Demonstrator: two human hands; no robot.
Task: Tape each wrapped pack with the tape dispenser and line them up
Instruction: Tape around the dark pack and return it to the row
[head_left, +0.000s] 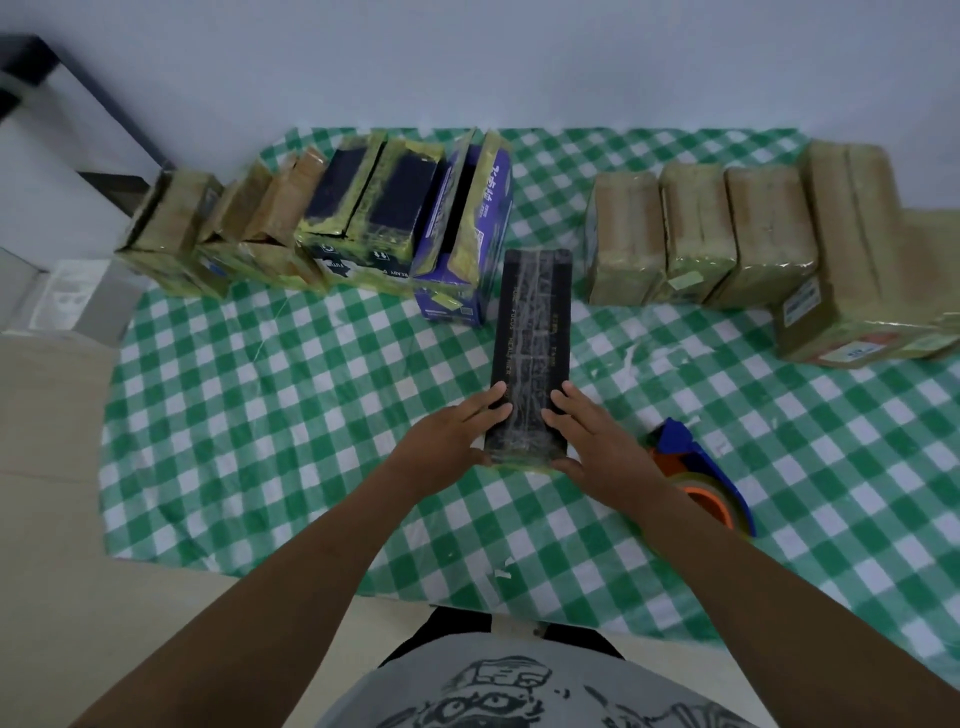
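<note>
The work looks well advanced, I think, but it is not finished. The long black pack (532, 322) lies on the checked cloth (260, 415) with shiny tape along its top. Both hands are on its near end: the left hand (457, 431) and the right hand (592, 441) rest with straight fingers (488, 400) flat on the top and thumbs at the near edge, gripping nothing. The tape dispenser (691, 457) lies unused just to the right of the right fingers, partly hidden by the forearm. So the taping of this pack seems done or nearly done, and what is left is to put it in line.

Beyond the fingers and to the left stands the left row (363, 208). I count about six packs there, though the blurred ones at its far end are hard to separate. Beyond and to the right stands the right row (696, 234): three similar brown packs, then one larger pack (852, 260), and perhaps more cut off by the edge. There is one dispenser, and one pack under the hands. The gap between the two rows, straight ahead of the fingers, seems to be the place for it
</note>
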